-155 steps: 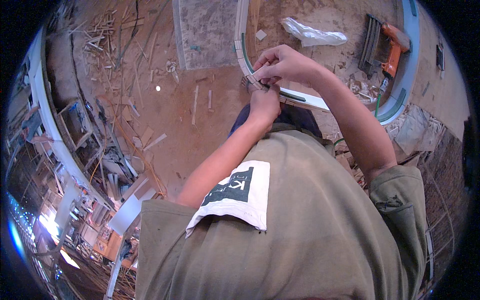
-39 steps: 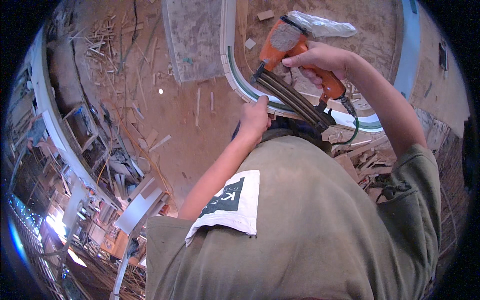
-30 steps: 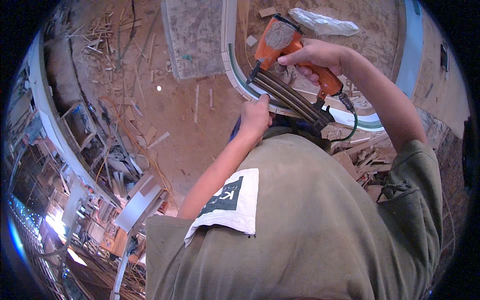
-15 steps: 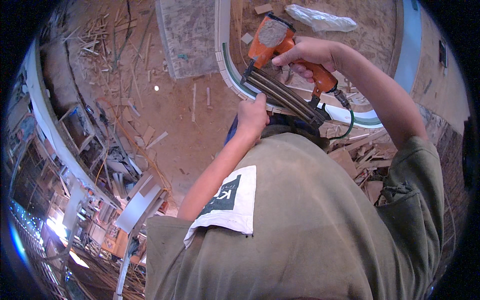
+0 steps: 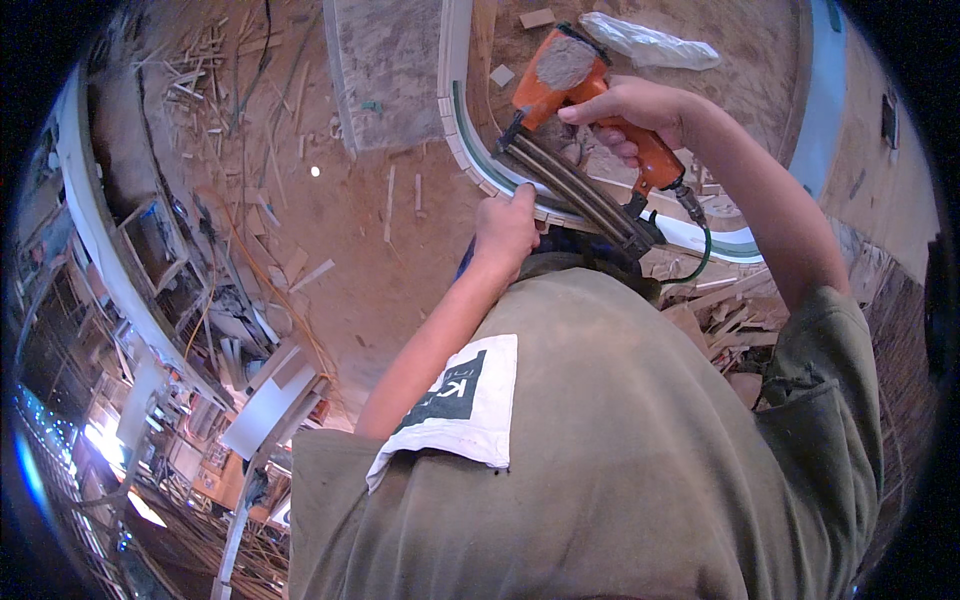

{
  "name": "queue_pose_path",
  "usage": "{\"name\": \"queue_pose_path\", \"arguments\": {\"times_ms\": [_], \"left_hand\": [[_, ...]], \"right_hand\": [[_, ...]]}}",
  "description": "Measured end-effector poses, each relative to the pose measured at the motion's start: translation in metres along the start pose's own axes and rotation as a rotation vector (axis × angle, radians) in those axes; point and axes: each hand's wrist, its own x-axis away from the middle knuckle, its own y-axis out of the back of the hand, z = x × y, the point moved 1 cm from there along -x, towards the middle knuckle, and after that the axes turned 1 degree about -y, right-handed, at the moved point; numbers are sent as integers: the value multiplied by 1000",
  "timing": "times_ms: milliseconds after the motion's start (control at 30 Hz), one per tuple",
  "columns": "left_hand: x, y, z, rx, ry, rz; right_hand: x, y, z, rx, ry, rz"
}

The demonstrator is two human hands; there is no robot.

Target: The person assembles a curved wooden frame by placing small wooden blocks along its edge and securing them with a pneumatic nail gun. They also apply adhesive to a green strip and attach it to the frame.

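Orange nailer [image 5: 560,80], curved white frame [image 5: 690,236], both hands busy

Closest up was the olive shirt [image 5: 640,430] with a white patch [image 5: 490,405]. Just past it, the left hand [image 5: 505,232] had its fingers curled over the near edge of the frame, thumb on top; the undersides were hidden. The right hand [image 5: 645,108] had its fingers wrapped round the nailer's handle. The nailer sat tilted, its long magazine slanting across the frame and its nose right by the green strip [image 5: 459,105] on the inside of the bend. Couldn't really tell if it touched. A green hose [image 5: 707,252] ran off the handle's end. Farther out, a crumpled plastic sheet [image 5: 650,43] lay on the floor [image 5: 350,290], with a grey board [image 5: 388,75] and loose wood sticks [image 5: 200,88] off to the left.
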Motion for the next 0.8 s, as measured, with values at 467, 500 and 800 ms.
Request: {"name": "queue_pose_path", "arguments": {"times_ms": [467, 500, 800], "left_hand": [[-4, 2, 4, 24, -19, 37], [-4, 3, 3, 9, -19, 38], [-4, 1, 5, 43, -36, 48]], "right_hand": [[-13, 7, -3, 99, -69, 97], [-13, 6, -2, 95, -65, 102], [-10, 3, 2, 84, -27, 99]]}}
